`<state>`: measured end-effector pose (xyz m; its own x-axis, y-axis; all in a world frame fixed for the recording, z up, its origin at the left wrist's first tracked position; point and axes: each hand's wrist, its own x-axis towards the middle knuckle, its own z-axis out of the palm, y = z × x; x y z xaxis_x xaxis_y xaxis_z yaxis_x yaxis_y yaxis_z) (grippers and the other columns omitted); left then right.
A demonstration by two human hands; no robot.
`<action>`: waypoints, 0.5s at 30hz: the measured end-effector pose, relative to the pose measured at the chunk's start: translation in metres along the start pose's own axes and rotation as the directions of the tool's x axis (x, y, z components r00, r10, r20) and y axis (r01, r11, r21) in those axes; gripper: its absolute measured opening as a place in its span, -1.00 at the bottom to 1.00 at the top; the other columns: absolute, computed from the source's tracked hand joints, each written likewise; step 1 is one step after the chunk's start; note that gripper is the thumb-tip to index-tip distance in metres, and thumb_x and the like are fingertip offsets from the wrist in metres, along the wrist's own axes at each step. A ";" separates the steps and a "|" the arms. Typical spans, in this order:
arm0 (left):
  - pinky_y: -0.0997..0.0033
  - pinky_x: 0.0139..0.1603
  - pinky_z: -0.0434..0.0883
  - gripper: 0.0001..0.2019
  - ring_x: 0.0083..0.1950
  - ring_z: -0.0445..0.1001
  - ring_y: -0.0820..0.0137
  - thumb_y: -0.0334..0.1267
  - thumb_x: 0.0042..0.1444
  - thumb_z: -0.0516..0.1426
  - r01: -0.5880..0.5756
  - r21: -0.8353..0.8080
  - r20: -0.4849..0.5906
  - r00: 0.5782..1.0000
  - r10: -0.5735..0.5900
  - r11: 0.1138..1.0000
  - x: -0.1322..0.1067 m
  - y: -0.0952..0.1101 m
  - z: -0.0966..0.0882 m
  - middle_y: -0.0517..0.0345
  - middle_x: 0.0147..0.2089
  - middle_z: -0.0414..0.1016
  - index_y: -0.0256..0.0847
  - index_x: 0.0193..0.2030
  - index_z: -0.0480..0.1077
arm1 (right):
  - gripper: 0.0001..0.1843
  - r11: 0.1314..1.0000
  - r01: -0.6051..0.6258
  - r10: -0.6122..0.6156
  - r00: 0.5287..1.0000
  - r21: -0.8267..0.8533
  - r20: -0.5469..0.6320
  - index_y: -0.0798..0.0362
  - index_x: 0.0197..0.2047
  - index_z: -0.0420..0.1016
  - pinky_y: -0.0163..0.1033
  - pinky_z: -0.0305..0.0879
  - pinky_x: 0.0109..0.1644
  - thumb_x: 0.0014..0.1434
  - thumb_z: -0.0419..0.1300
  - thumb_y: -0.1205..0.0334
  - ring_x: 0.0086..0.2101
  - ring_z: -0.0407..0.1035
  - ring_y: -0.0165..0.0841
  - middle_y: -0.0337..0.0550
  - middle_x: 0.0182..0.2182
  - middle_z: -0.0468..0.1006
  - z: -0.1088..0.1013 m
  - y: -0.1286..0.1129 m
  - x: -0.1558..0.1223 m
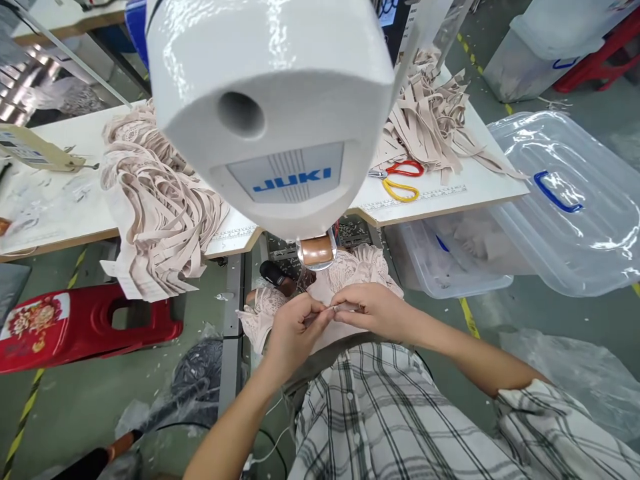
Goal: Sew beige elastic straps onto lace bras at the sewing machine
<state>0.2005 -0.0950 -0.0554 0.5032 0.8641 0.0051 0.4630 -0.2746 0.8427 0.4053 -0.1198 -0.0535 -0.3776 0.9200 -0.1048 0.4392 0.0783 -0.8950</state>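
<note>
My left hand [295, 328] and my right hand [376, 309] meet above my lap, fingertips pinched together on a small bit of pale pink fabric. Exactly which edge or strap they hold is too small to tell. The rest of the lace fabric [364, 265] spreads over my lap behind and below the hands, and a lace bunch [263, 313] hangs to the left. Just beyond the fingers is the lower end of a white JUKI sewing machine [280, 120], with a clear guard around a copper-coloured part [319, 252].
On the white tabletop [400, 212] a heap of pink lace strips [160, 213] lies left, more strips [430, 120] right, beside scissors [403, 181] with red and yellow handles. Right stand clear plastic boxes [453, 267] and a lid [575, 233]. A red stool [95, 327] is left.
</note>
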 end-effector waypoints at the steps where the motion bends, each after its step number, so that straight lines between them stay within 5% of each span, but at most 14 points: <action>1: 0.49 -0.47 0.26 -0.72 -0.48 0.32 0.45 -0.13 0.26 0.13 0.005 -0.006 -0.010 1.000 -0.005 1.000 0.000 0.000 0.001 0.19 -0.50 0.40 -0.17 -0.45 0.46 | -0.88 1.000 0.021 -0.021 1.000 0.012 -0.001 0.03 -0.21 0.57 -0.31 0.23 -0.25 0.26 0.21 0.21 -0.35 0.41 -0.38 -0.21 -0.37 0.58 -0.001 0.000 0.001; 6: 0.48 -0.46 0.28 -0.68 -0.49 0.34 0.44 -0.12 0.26 0.10 0.023 -0.056 -0.005 1.000 -0.024 0.998 0.001 -0.001 0.000 0.19 -0.52 0.40 -0.17 -0.48 0.43 | -0.84 0.994 0.063 -0.058 0.997 0.091 -0.051 0.06 -0.31 0.61 -0.32 0.21 -0.29 0.24 0.22 0.20 -0.38 0.37 -0.41 -0.21 -0.42 0.55 -0.002 0.002 0.005; 12: 0.42 -0.30 0.43 -0.77 -0.26 0.57 0.33 -0.23 0.27 0.07 0.053 -0.049 0.086 0.995 -0.049 0.997 0.003 0.000 -0.017 0.05 -0.26 0.64 -0.15 -0.17 0.57 | -0.78 0.950 -0.099 0.149 0.977 0.297 -0.150 0.07 -0.32 0.58 -0.33 0.12 -0.45 0.19 0.23 0.09 -0.52 0.21 -0.46 -0.26 -0.49 0.45 -0.008 0.015 0.009; 15: 0.44 -0.34 0.42 -0.80 -0.29 0.57 0.34 -0.25 0.24 0.09 0.045 0.021 0.069 0.997 -0.047 0.999 0.002 0.002 -0.024 0.08 -0.25 0.65 -0.14 -0.17 0.56 | -0.79 0.974 0.044 -0.038 0.999 0.220 -0.033 0.05 -0.29 0.60 -0.29 0.28 -0.29 0.21 0.24 0.09 -0.36 0.36 -0.40 -0.17 -0.35 0.51 -0.006 0.015 0.009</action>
<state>0.1850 -0.0839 -0.0406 0.5301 0.8449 -0.0713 0.5004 -0.2438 0.8308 0.4130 -0.1077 -0.0657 -0.3671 0.9285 -0.0565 0.2315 0.0324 -0.9723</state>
